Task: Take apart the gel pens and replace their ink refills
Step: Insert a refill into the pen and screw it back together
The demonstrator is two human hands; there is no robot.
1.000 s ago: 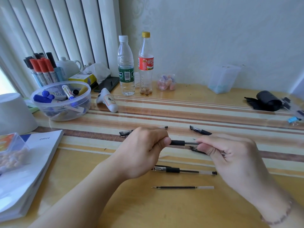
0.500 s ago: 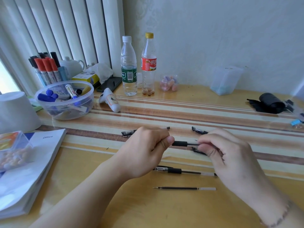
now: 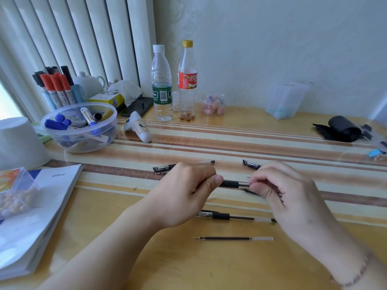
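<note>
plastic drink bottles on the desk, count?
2. Green-label bottle and red-label bottle stand upright side by side at the back by the wall. None appears hidden.

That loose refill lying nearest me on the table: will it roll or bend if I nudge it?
The loose refill is a thin round tube lying flat on the glossy table, so it will probably roll sideways. It looks very light and could flex slightly, so a pinch should work better than a push.

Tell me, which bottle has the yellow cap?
The bottle with the red label, standing right of the green-labelled bottle, whose cap is white. Both stand upright at the back of the table.
</note>
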